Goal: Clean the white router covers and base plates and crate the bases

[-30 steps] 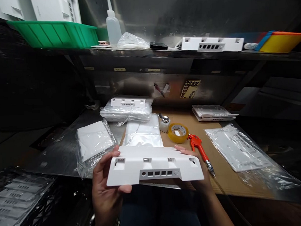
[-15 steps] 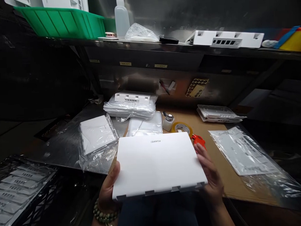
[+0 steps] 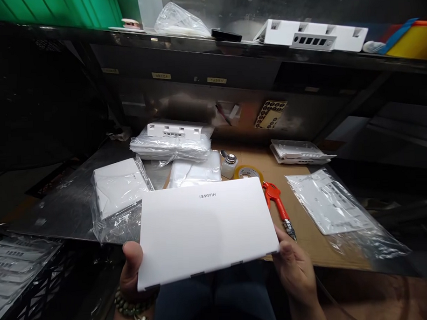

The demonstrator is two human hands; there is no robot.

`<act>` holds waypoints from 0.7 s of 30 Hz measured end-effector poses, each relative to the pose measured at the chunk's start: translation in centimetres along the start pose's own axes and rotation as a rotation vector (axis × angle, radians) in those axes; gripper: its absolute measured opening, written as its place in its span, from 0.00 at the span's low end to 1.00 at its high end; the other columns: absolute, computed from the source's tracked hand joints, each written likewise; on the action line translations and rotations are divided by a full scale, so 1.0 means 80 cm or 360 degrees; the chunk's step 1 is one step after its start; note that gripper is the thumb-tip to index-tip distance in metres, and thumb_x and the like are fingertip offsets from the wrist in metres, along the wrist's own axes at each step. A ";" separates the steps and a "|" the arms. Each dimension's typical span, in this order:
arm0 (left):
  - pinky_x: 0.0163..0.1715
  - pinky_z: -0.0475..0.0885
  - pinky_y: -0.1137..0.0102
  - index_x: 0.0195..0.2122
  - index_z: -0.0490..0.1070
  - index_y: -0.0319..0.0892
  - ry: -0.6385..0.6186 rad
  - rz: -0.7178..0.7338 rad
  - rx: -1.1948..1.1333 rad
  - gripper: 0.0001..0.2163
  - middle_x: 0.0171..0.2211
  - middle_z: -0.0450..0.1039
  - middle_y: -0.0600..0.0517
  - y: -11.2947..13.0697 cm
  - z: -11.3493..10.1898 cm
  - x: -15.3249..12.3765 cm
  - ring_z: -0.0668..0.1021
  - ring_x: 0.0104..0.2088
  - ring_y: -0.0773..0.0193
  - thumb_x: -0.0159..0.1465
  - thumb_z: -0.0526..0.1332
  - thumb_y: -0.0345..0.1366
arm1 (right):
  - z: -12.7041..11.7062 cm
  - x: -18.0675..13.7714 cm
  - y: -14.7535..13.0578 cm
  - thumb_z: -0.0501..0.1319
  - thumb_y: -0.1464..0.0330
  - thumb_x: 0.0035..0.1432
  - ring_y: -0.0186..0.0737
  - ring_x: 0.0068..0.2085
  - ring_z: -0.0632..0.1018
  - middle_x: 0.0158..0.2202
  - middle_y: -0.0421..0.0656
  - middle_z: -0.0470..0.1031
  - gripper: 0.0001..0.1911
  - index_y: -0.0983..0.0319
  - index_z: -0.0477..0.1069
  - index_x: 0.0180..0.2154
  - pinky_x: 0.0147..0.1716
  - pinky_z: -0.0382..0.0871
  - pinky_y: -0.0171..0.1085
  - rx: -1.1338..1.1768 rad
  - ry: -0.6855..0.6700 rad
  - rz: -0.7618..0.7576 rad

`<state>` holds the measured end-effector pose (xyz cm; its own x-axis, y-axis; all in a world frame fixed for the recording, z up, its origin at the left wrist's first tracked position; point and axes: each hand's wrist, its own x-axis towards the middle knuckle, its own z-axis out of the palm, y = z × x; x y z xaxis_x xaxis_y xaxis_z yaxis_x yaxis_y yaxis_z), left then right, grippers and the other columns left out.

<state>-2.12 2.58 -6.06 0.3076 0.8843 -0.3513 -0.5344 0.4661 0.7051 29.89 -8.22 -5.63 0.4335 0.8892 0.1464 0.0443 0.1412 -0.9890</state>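
Note:
Between my two hands is a white plastic cover (image 3: 209, 230) marked HUAWEI, its lettering upside down to me. It is held up over my lap, tilted a little. My left hand (image 3: 131, 268) grips its left edge, thumb at the side and fingers hidden beneath. On the lower right corner, my right hand (image 3: 296, 269) is closed, with its thumb at the edge. Just beyond the right hand lies an orange air blow gun (image 3: 276, 200) with a metal nozzle. A roll of yellow tape (image 3: 249, 172) and a white pump bottle (image 3: 229, 165) stand behind the cover.
A bagged white cover (image 3: 119, 186) lies left, and another bagged piece (image 3: 330, 202) right. Plastic bags (image 3: 171, 147) are stacked at the back under a white part. A black rack (image 3: 14, 274) of bagged parts stands lower left. A metal shelf (image 3: 195, 48) crosses above.
The cover has turned slightly and moved left and nearer to me. My right hand has closed onto its lower right corner. More of the air blow gun shows.

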 end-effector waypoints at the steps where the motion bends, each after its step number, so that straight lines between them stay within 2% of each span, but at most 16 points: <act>1: 0.67 0.63 0.50 0.54 0.79 0.50 -0.0031 0.0007 -0.0005 0.37 0.53 0.82 0.48 0.000 0.000 -0.001 0.65 0.69 0.44 0.60 0.52 0.73 | 0.000 0.000 -0.002 0.57 0.53 0.71 0.60 0.64 0.75 0.63 0.51 0.75 0.24 0.55 0.74 0.62 0.64 0.68 0.59 0.0011 0.0000 -0.0005; 7: 0.66 0.64 0.50 0.57 0.77 0.52 -0.0143 0.0146 -0.0048 0.39 0.51 0.83 0.48 -0.001 0.006 0.001 0.67 0.68 0.44 0.59 0.52 0.74 | 0.000 0.000 0.000 0.57 0.54 0.71 0.60 0.63 0.75 0.63 0.50 0.75 0.23 0.54 0.75 0.61 0.64 0.69 0.59 0.0007 -0.0002 0.0010; 10: 0.64 0.68 0.48 0.59 0.76 0.52 -0.0009 0.0034 -0.0075 0.40 0.49 0.84 0.47 0.009 0.030 -0.006 0.71 0.65 0.40 0.57 0.55 0.75 | 0.001 0.002 0.001 0.58 0.54 0.70 0.59 0.62 0.76 0.62 0.50 0.76 0.23 0.54 0.76 0.60 0.63 0.71 0.57 0.0024 -0.0011 0.0022; 12: 0.62 0.70 0.47 0.62 0.73 0.53 0.0119 -0.0086 -0.0029 0.42 0.51 0.83 0.48 0.019 0.052 -0.012 0.72 0.64 0.37 0.54 0.59 0.74 | 0.000 0.003 -0.004 0.58 0.54 0.70 0.58 0.61 0.78 0.61 0.50 0.77 0.23 0.53 0.75 0.61 0.60 0.74 0.54 0.0123 -0.0036 0.0024; 14: 0.60 0.73 0.46 0.66 0.68 0.54 0.0220 -0.0085 0.0147 0.44 0.54 0.82 0.49 0.029 0.074 -0.015 0.72 0.63 0.34 0.51 0.66 0.70 | -0.005 0.002 -0.017 0.59 0.55 0.70 0.55 0.57 0.81 0.60 0.49 0.78 0.23 0.50 0.73 0.62 0.56 0.77 0.51 0.0281 -0.0096 0.0031; 17: 0.55 0.78 0.47 0.69 0.62 0.58 0.0330 -0.0065 0.0552 0.47 0.50 0.84 0.51 0.029 0.094 -0.005 0.77 0.58 0.32 0.47 0.75 0.59 | -0.022 -0.006 -0.049 0.65 0.57 0.66 0.50 0.51 0.84 0.57 0.47 0.81 0.28 0.48 0.69 0.65 0.50 0.79 0.45 0.0408 -0.0294 0.0086; 19: 0.53 0.78 0.44 0.69 0.59 0.63 0.0292 -0.0194 0.0718 0.48 0.47 0.85 0.54 0.014 0.100 0.011 0.79 0.56 0.31 0.48 0.76 0.55 | -0.040 -0.017 -0.074 0.70 0.61 0.62 0.46 0.49 0.84 0.55 0.45 0.82 0.34 0.47 0.66 0.67 0.50 0.78 0.43 0.0318 -0.0411 0.0132; 21: 0.56 0.74 0.39 0.68 0.61 0.65 0.0158 -0.0270 0.0852 0.46 0.48 0.84 0.54 -0.011 0.101 0.030 0.78 0.57 0.30 0.48 0.76 0.54 | -0.067 -0.033 -0.097 0.71 0.64 0.62 0.43 0.48 0.84 0.52 0.43 0.83 0.37 0.46 0.63 0.69 0.50 0.78 0.41 0.0158 -0.0408 0.0180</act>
<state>5.42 4.06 -2.54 0.2651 0.8089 -0.5248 -0.0028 0.5450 0.8385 33.20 -14.02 1.56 0.1887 0.9808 0.0489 -0.0848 0.0658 -0.9942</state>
